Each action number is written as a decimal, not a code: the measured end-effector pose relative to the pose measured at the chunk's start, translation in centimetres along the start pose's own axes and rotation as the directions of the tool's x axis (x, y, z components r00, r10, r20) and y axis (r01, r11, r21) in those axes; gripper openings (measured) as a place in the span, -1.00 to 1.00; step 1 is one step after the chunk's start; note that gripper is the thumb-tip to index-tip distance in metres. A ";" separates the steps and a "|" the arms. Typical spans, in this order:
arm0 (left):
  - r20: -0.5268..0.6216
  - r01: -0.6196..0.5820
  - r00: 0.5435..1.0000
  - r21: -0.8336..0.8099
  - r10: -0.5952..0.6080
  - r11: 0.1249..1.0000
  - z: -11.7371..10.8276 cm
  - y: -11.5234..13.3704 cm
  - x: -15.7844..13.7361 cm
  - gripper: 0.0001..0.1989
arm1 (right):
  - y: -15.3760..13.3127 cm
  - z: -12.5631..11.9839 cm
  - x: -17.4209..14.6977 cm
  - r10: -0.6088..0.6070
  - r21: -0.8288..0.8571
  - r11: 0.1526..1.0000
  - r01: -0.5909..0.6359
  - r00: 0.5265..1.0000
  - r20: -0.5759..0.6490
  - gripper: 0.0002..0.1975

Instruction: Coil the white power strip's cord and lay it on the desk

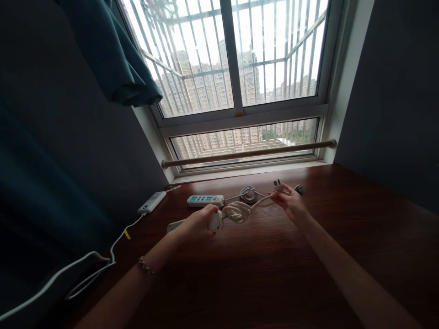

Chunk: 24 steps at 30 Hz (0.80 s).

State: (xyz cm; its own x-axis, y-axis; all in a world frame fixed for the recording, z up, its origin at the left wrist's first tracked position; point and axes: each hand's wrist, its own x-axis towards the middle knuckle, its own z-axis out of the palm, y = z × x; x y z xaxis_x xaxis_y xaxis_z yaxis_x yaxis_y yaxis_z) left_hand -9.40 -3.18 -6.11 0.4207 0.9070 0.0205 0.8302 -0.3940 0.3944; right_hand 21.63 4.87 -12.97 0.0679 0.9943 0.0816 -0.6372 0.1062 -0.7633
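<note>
My left hand [200,222] is closed around a white power strip [215,221], covering most of its top. From its end runs a white cord [237,212], bundled in a coil. My right hand [291,201] grips the plug [278,186] of that cord, prongs pointing up and away from me. Just beyond my left hand, a second power strip [206,200] with teal sockets lies on the table. Its grey cord [248,194] is coiled beside it, and a dark plug end [298,188] shows behind my right hand.
A brown wooden tabletop [260,260] spreads below. At left lies a white box-shaped device [152,202] with a white cable [127,227] trailing off the edge and a yellow tag [127,234] on it. Behind stand a barred window with a rail [247,155] and a blue curtain [113,59].
</note>
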 end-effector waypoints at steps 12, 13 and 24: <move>-0.053 -0.190 0.979 0.120 0.198 0.974 5.4 -2.4 3.9 -0.48 | 1.1 -8.4 -1.2 0.085 -0.321 0.944 -0.073 0.996 0.021 -0.48; -0.054 -0.196 0.978 0.102 0.202 0.975 5.6 -2.3 4.3 -0.49 | 1.0 -8.7 -1.0 0.082 -0.323 0.943 -0.073 0.997 0.013 -0.48; -0.067 -0.236 0.968 0.083 0.242 0.968 6.4 -4.4 8.1 -0.42 | 2.0 -12.1 1.7 -0.099 -0.784 0.614 0.093 0.994 0.041 -0.72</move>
State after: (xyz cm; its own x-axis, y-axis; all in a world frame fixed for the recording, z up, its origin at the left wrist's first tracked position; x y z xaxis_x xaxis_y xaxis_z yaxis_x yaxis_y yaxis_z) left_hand -7.32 4.98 -13.57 0.5835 0.7927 0.1767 0.7348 -0.6080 0.3008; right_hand 29.77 6.77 -22.16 0.0991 0.9782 0.1827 0.2168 0.1579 -0.9633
